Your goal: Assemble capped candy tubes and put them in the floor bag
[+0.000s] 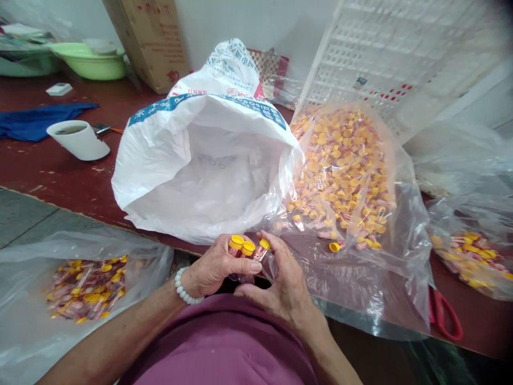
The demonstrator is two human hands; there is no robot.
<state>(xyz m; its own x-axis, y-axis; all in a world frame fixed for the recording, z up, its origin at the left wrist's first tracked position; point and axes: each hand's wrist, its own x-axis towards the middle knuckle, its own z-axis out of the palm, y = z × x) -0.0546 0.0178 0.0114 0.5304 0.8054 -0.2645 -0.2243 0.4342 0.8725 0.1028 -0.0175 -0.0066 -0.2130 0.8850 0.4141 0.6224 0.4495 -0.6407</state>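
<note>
My left hand and my right hand meet close to my body at the table's near edge. Together they grip a small bundle of yellow-capped tubes, caps pointing up. My left thumb lies across the tubes, and my right fingers curl around them from the other side. A white bead bracelet circles my left wrist. Just beyond my hands a clear plastic bag holds several more of the same tubes, with a loose yellow cap at its mouth.
A large open white sack lies on the dark red table. More clear bags of tubes sit at the lower left and the right. Red-handled scissors, a white cup, a white crate, a cardboard box and a green basin stand around.
</note>
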